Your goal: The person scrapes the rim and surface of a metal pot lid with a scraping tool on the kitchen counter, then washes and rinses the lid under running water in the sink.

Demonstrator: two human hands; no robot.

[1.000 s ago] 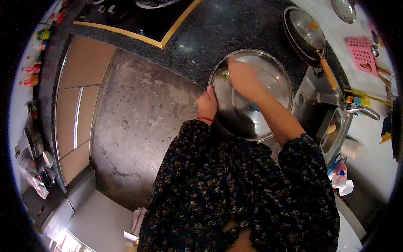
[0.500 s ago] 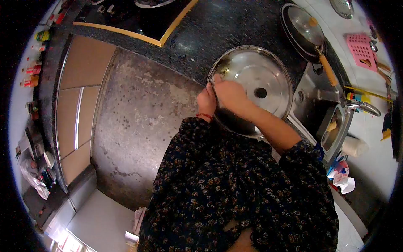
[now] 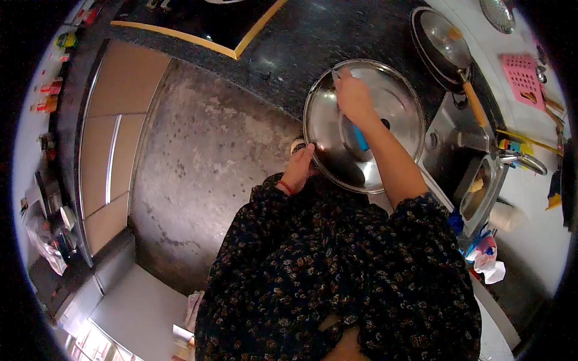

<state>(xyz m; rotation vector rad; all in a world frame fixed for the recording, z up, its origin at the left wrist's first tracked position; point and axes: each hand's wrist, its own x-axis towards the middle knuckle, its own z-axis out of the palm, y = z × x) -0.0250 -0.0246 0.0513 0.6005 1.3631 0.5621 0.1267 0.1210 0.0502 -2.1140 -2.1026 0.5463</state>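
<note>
A large round metal lid or shallow pan (image 3: 400, 108) lies near the edge of the dark counter, a blue reflection or object (image 3: 361, 139) showing beside my forearm. My left hand (image 3: 299, 166), with a red string at the wrist, grips the lid's lower left rim, thumb on top. Over the upper left part of the lid, my right hand (image 3: 354, 95) is closed at the inner rim, its fingertips round something small and greyish that I cannot make out.
A wooden-handled pan (image 3: 442, 45) sits at the back right. Right of the lid is a metal sink (image 3: 460, 126) with a faucet (image 3: 524, 159). A black cooktop (image 3: 205, 27) is at the upper left. A pink basket (image 3: 522, 78) hangs on the wall.
My right hand has moved from beside my left hand up to the lid's upper left rim. My left hand has slid lower along the rim, and the lid looks slightly turned.
</note>
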